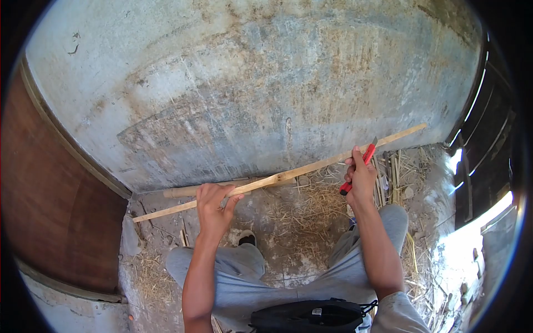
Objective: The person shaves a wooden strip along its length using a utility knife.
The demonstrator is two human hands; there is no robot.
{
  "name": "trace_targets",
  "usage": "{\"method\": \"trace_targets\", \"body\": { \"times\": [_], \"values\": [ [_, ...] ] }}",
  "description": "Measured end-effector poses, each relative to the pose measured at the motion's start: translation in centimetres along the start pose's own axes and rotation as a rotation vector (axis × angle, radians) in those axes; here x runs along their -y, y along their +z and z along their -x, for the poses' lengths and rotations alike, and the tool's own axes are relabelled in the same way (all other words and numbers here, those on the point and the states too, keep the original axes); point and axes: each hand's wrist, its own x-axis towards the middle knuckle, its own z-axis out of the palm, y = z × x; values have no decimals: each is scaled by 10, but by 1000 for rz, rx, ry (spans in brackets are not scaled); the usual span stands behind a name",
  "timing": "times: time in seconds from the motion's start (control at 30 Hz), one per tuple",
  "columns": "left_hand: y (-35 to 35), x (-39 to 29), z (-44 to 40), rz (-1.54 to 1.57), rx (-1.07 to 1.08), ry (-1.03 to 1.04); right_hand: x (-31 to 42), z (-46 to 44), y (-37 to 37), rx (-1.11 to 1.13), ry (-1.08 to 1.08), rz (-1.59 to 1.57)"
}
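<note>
Seemingly part-trimmed, brown knot left: long tan wooden strip pinched by left hand, red-black plastic cutter gripped by right hand.

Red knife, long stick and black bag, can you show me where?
Red knife (369, 153): head view, on the red handle, above the fingers (357, 155).
Long stick (280, 178): head view, at the brownish knot.
Black bag (294, 318): head view, on its body.

A left hand hides part of a wooden strip; from here, the black bag's label seems unreadable.
</note>
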Motion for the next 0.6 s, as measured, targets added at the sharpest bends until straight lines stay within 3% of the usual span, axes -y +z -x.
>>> {"method": "trace_targets", "body": {
  "times": [0.6],
  "values": [
    [1,-1,1,-29,22,-18,0,-1,-1,24,45,-4]
  ]
}}
